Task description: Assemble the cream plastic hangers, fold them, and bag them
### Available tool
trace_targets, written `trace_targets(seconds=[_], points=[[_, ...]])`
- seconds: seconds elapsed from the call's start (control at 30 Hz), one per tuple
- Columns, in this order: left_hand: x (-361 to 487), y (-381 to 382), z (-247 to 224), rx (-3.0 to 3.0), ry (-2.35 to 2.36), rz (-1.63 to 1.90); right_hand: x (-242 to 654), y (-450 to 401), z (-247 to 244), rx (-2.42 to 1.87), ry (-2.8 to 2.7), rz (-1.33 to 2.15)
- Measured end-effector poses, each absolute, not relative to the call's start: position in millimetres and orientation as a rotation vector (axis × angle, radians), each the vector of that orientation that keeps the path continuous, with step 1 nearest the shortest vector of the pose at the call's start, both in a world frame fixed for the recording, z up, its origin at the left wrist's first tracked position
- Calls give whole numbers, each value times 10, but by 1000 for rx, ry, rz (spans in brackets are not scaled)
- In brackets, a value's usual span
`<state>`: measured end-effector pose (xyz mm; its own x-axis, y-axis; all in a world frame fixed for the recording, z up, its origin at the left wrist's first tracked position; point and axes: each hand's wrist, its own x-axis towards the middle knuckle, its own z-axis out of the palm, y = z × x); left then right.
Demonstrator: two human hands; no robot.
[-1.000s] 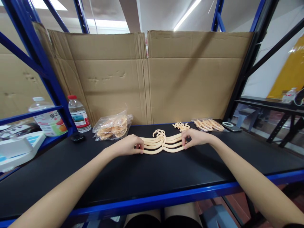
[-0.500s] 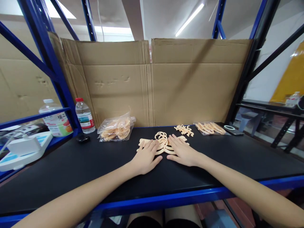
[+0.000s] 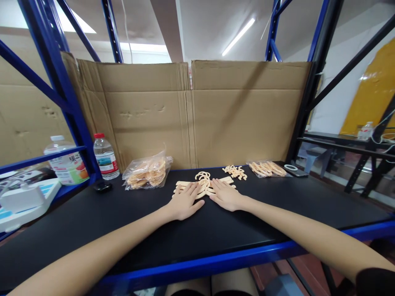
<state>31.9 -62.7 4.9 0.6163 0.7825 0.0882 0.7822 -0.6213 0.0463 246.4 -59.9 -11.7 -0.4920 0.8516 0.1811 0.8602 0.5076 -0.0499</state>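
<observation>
- I see a black counter (image 3: 185, 242) with a blue metal front edge (image 3: 197, 263).
- Behind it, two brown cardboard panels (image 3: 148, 119) stand upright side by side, with a narrow gap at the top.
- A blue metal post (image 3: 75, 123) rises at my left, and a black post (image 3: 304, 107) at my right.
- Above, I notice a pale ceiling (image 3: 210, 24) with one lit tube lamp (image 3: 238, 37).
- At far right, I see a white wall (image 3: 333, 94) and a yellow sheet (image 3: 370, 98).
- Below, the floor (image 3: 311, 273) looks reddish.

Bright, whitish light falls from a ceiling tube (image 3: 238, 37); a slanting shadow (image 3: 239, 100) crosses the cardboard (image 3: 148, 115). Focus is fairly sharp, with posts (image 3: 51, 61) tilted by wide-angle distortion.
</observation>
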Motion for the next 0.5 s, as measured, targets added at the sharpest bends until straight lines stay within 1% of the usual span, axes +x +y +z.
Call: trace_targets(seconds=[0.2, 0.33, 0.4, 0.47, 0.5], points=[[297, -155, 51, 2835, 1360, 229, 2383, -130, -120, -1512, -2540, -80], [326, -58, 27, 2830, 1371, 382, 2382, -52, -106, -1514, -2524, -95], [359, -188, 90, 2839, 1383, 542, 2397, -122, -86, -1475, -2489, -173], [390, -478, 217, 2869, 1305, 767, 2421, -234, -66, -1359, -2440, -322], [395, -681, 289, 2873, 1098, 1056, 2436, -294, -59, -1290, -2413, -393]])
